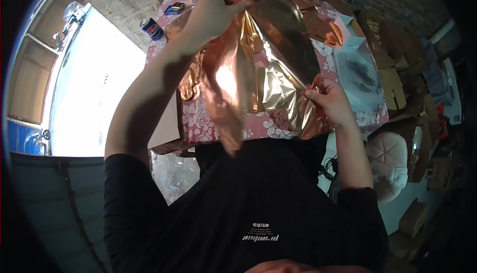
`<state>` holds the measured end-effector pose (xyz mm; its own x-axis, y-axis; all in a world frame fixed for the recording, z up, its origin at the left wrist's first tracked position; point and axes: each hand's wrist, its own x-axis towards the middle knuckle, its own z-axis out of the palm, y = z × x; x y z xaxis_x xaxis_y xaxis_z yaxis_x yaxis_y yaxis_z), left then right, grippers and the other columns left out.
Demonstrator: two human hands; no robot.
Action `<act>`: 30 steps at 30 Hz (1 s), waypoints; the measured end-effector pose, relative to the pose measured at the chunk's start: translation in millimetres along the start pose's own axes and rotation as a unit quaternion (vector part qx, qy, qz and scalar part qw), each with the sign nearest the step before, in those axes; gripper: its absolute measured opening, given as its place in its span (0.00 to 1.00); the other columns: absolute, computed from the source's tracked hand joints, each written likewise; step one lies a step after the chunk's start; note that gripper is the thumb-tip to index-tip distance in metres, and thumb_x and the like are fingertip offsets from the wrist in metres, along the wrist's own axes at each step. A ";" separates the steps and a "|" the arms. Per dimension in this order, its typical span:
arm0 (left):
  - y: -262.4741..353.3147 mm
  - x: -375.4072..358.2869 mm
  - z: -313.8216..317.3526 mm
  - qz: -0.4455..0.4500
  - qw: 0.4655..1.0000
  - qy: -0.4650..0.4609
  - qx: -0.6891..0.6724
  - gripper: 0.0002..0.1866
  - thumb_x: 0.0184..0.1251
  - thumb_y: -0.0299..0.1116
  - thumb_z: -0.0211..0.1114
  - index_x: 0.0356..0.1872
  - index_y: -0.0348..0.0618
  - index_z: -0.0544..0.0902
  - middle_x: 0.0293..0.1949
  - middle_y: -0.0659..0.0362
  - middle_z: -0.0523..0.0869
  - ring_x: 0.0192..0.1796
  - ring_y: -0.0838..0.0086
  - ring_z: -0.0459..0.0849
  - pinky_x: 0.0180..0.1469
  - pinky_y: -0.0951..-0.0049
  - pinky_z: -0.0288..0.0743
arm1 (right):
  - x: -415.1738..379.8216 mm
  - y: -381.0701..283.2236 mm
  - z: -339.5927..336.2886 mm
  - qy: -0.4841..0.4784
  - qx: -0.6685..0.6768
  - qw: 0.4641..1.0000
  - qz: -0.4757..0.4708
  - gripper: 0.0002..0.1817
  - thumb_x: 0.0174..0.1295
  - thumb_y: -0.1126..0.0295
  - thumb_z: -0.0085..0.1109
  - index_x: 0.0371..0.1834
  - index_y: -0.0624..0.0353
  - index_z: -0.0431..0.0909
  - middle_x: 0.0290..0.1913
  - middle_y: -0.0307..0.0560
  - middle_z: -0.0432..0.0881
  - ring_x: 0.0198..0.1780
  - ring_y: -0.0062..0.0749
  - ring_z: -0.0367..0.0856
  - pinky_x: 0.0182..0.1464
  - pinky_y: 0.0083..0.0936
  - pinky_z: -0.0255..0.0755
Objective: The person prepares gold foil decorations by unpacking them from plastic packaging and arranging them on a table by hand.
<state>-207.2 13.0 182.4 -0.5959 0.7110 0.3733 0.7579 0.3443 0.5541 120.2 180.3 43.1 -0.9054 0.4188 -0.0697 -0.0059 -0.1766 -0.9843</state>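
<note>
A large shiny copper-gold foil sheet (276, 34) hangs between my two hands above the table. My left hand (223, 12) is raised at the far side, its fingers closed on the top of the sheet. On the right, my right hand (325, 99) pinches the lower edge, thumb on top. The sheet drapes in folds, with one long strip hanging toward my lap. Behind it lies a crumpled gold foil piece (280, 89) on the flowered tablecloth (201, 116). Part of my left fingertips is lost against the dark, reflective foil.
A blue soda can (151, 29) and a small blue-and-yellow object (174, 8) are at the table's left edge. On the right are an open white box (350, 32) and a clear plastic bag (357, 77). A padded stool (387, 164) stands beside cardboard boxes (412, 218).
</note>
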 end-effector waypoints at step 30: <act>-36.2 24.6 200.5 0.256 0.959 -0.116 0.043 0.19 0.68 0.37 0.74 0.57 0.39 0.91 0.60 0.44 0.91 0.66 0.45 0.86 0.72 0.49 0.78 | -17.5 41.9 -12.1 0.176 -0.495 0.821 -0.223 0.24 0.66 0.73 0.76 0.64 0.65 0.82 0.57 0.57 0.89 0.58 0.57 0.87 0.62 0.47 0.81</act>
<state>-196.1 140.9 22.2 -0.0719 0.9140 0.3994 0.9602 -0.0449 0.2756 140.9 176.3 1.1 -0.7268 0.5079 0.4624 0.2025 0.8018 -0.5622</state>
